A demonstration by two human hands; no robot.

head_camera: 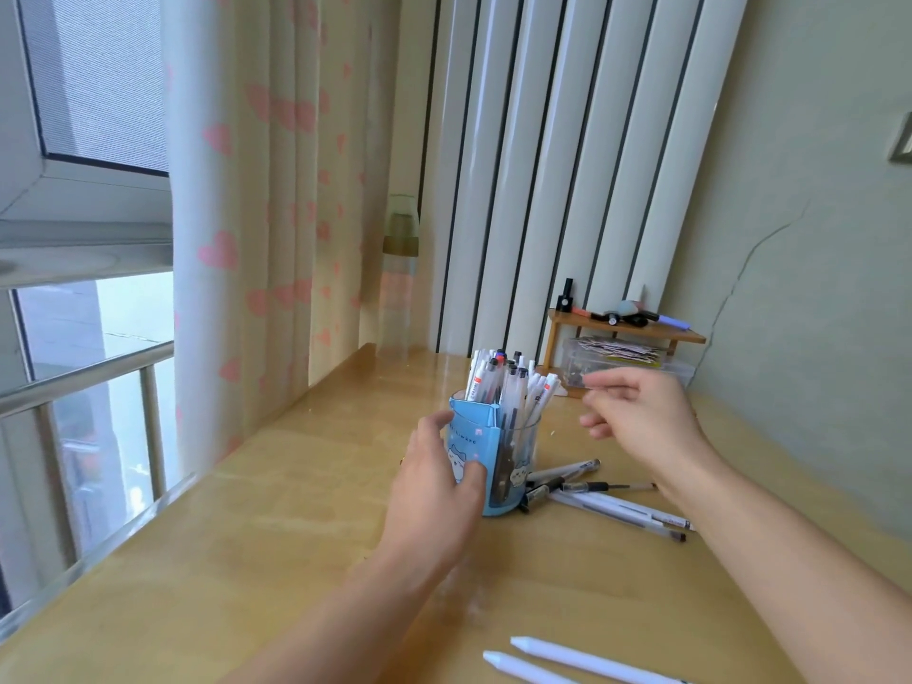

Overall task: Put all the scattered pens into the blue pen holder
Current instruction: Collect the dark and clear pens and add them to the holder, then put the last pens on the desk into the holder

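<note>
The blue pen holder point(486, 449), with a cat picture on it, stands upright on the wooden desk point(276, 535) and is packed with several pens point(508, 387). My left hand point(437, 481) wraps around its left side and grips it. My right hand point(641, 422) hovers just right of the holder's top, fingers loosely apart and blurred, with nothing in it. Several loose pens point(607, 501) lie flat on the desk at the holder's right foot, below my right wrist. Two white pens point(567, 661) lie near the front edge.
A small wooden shelf point(627, 333) with small items on top stands at the back right, with a clear plastic box point(627, 362) under it. A clear bottle point(399, 269) stands at the back by the heart-print curtain point(256, 229). The wall runs along the right.
</note>
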